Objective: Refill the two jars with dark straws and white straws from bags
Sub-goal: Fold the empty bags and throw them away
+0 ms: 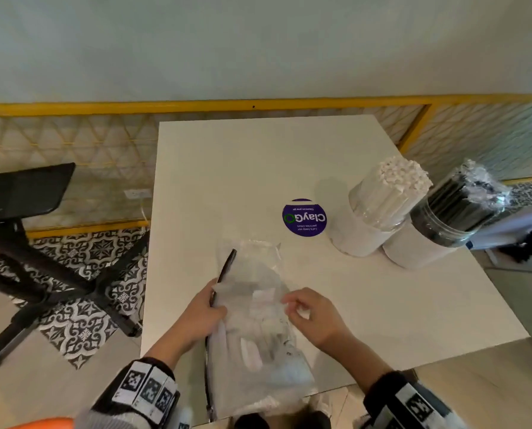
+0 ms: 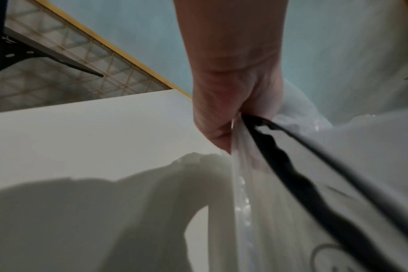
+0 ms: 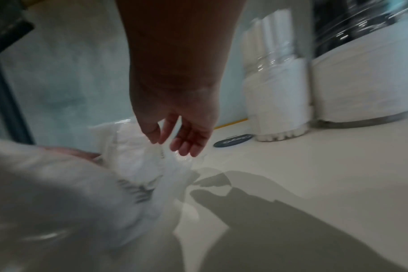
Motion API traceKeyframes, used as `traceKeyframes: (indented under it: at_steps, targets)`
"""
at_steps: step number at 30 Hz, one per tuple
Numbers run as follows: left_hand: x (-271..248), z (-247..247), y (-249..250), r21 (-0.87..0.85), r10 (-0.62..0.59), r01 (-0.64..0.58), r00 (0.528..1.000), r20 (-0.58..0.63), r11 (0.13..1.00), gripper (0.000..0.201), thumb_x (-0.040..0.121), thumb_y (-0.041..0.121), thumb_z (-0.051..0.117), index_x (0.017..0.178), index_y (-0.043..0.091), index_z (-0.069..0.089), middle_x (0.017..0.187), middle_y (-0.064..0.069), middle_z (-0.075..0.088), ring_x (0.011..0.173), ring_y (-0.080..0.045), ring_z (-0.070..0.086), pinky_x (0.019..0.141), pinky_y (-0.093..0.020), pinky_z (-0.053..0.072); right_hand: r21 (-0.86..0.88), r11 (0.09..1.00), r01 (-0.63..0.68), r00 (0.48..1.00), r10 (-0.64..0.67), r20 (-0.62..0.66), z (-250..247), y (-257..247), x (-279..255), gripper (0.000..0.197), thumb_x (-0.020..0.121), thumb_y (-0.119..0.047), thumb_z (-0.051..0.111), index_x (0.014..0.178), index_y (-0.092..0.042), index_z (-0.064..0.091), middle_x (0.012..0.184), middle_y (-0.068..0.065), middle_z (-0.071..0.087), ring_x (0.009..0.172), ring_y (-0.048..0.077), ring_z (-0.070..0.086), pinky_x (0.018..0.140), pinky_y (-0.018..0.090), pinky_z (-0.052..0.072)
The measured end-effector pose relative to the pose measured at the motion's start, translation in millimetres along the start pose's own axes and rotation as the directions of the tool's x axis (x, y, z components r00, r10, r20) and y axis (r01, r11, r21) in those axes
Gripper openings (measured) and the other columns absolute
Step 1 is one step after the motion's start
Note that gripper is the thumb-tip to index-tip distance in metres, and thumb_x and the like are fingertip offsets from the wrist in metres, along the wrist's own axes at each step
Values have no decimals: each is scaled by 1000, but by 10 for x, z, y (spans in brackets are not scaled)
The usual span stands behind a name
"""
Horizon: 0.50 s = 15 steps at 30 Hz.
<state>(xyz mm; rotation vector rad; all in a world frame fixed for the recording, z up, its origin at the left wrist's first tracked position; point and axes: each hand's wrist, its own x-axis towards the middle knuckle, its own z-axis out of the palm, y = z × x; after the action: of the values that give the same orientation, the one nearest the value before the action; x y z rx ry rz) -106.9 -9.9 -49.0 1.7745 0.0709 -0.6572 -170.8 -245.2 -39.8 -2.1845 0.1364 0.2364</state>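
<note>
A clear plastic bag (image 1: 258, 335) with a black strip along its left edge lies on the near part of the white table (image 1: 227, 181). My left hand (image 1: 209, 308) grips that edge, its fingers curled round the film and black strip (image 2: 291, 165). My right hand (image 1: 305, 314) is at the bag's right side. Its thumb and forefinger (image 3: 162, 136) pinch the film while the other fingers stay straight. Pale shapes show through the bag; I cannot tell what they are. At the right stand a jar of white straws (image 1: 379, 205) and a jar of dark straws (image 1: 444, 224) with plastic wrap on top.
A round purple sticker (image 1: 304, 217) is stuck on the table just left of the jars. A black chair (image 1: 26, 193) stands on the patterned floor to the left. A wall with a yellow rail runs behind the table.
</note>
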Motion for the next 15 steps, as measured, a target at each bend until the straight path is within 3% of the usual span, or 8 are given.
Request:
traceKeyframes:
  at_steps: [2,4,6,8,10,12,14,15]
  targets:
    - [-69,84,134,-65,38,-36,999,27,997,56,77,-11,50,108,33,65,96,2,74,90,-15,70,75,-33,59,107,975,-193,979,198,-40,-245,144,-74,42,76,-35,76,112,-39,55,102,-6,58,93,8,57,85,25,45]
    - [-142,210,311,-141,104,-95,993,57,985,40,69,4,63,88,37,75,86,7,76,80,-10,71,65,-23,56,181,909,-376,925,354,139,-491,218,-163,86,63,-51,79,135,-34,35,116,-3,52,104,12,55,88,24,45]
    - [-176,398,467,-177,175,-148,974,147,973,26,65,23,71,86,36,77,85,7,75,78,-7,68,66,-22,55,306,850,-429,887,331,324,-696,230,-272,106,59,-51,78,144,-38,16,124,-2,53,110,13,59,90,24,48]
    - [-158,619,570,-180,229,-191,949,216,965,21,72,16,73,83,33,78,85,8,75,80,-6,69,68,-22,55,444,801,-403,892,234,387,-822,270,-388,84,71,-34,75,139,-40,25,120,3,62,104,17,65,82,28,54]
    - [-103,878,668,-157,282,-249,927,247,956,26,77,3,70,80,27,79,85,8,75,82,-7,69,71,-21,53,549,753,-362,922,203,330,-929,376,-491,67,82,-15,70,137,-37,39,115,7,67,96,20,68,74,31,54]
    - [-61,1174,796,-143,338,-310,902,267,940,18,66,15,73,79,26,78,90,7,75,88,-10,69,77,-22,52,666,679,-311,950,215,225,-1066,491,-613,51,86,-2,65,129,-25,53,98,6,72,81,16,68,69,29,52]
    - [-28,1487,897,-139,383,-358,870,310,924,14,62,20,70,72,26,77,94,6,74,92,-15,68,81,-24,51,789,556,-261,958,249,141,-1282,605,-758,29,88,11,51,101,-11,66,63,-1,68,54,6,63,52,18,49]
    - [-6,1651,937,-119,397,-380,857,329,917,11,65,20,67,69,23,76,95,4,73,93,-18,67,82,-27,51,840,481,-252,957,251,144,-1403,674,-862,35,88,12,45,82,-10,70,51,-3,63,44,5,58,46,16,46]
